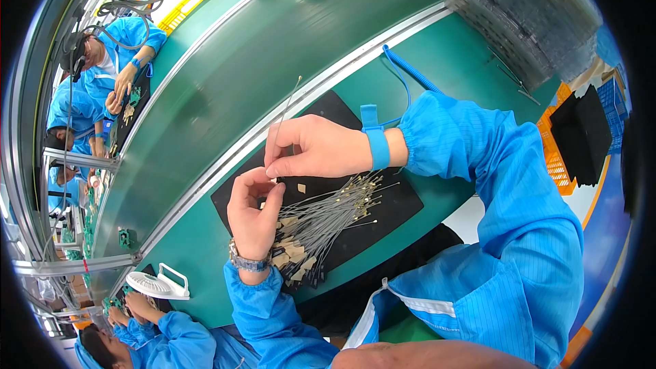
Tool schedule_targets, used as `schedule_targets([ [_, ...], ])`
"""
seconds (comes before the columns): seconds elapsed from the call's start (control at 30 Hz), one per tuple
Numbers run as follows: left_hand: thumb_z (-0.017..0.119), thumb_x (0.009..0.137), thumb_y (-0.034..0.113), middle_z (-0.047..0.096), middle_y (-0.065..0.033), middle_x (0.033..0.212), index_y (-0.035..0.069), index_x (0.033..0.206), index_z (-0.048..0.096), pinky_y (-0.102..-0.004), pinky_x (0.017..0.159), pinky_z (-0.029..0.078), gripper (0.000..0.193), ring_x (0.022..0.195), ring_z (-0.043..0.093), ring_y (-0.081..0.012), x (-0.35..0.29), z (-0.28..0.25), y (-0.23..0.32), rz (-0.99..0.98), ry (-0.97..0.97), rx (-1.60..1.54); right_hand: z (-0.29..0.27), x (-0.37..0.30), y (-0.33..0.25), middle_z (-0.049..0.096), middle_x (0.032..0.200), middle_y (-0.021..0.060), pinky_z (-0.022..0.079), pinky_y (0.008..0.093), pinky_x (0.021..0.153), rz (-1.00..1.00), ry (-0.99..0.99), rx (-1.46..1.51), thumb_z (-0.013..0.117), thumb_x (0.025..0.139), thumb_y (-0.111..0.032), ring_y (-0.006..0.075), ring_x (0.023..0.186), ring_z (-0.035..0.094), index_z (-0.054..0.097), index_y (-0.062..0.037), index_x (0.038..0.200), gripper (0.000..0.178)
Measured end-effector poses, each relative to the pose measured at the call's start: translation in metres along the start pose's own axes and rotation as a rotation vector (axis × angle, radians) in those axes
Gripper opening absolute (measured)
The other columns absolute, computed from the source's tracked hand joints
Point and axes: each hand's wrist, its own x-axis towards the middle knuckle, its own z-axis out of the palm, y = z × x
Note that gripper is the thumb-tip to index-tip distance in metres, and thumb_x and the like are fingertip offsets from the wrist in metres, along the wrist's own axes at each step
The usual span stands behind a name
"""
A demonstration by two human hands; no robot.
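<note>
"Where the two hands meet above the black mat (400, 201), what is pinched?"

"One cable (285, 113): thin, grey, slightly bowed, with a small pale tip on top. The right hand (318, 147) nips it between thumb and fingers, and it rises past the knuckles."

"And the left hand (251, 215)?"

"Curled, its thumb and fingertips right beside the right's. I can't tell whether they grip too; the fingers hide the cable's lower end."

"What's around?"

"A pile (335, 215) of similar cables on the mat, tips fanned rightward, with tan tabs (290, 253) at the near left. The left hand blocks part of the mat. A blue strap (378, 147) rings the right wrist; beyond lies a coiled cord (417, 75). A white fan (160, 287) sits well apart, leftward, on the green bench (205, 246)."
</note>
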Motion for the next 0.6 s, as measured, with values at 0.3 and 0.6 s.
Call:
schedule_targets([
  [0.3,0.067,0.081,-0.010,0.056,-0.0077,0.115,0.000,0.121,0.048,-0.0202,0.063,0.048,0.045,0.072,0.059,-0.0075,0.000,0.000,-0.003,-0.035,0.012,-0.097,0.001,-0.001,-0.002,0.063,0.086,0.0076,0.050,0.0300,0.069,-0.014,0.020,-0.023,0.072,0.086,-0.015,0.0163,0.078,0.062,0.068,-0.0009,0.090,0.015],
  [0.6,0.067,0.077,-0.012,0.050,-0.0122,0.134,-0.001,0.132,0.043,-0.0205,0.060,0.048,0.061,0.068,0.056,-0.0072,0.001,0.005,0.006,0.076,0.027,-0.058,0.001,-0.001,-0.002,0.063,0.087,0.0075,0.050,0.0294,0.071,0.024,0.002,0.007,0.071,0.087,-0.013,0.0154,0.079,0.062,0.068,0.0004,0.090,0.015],
])
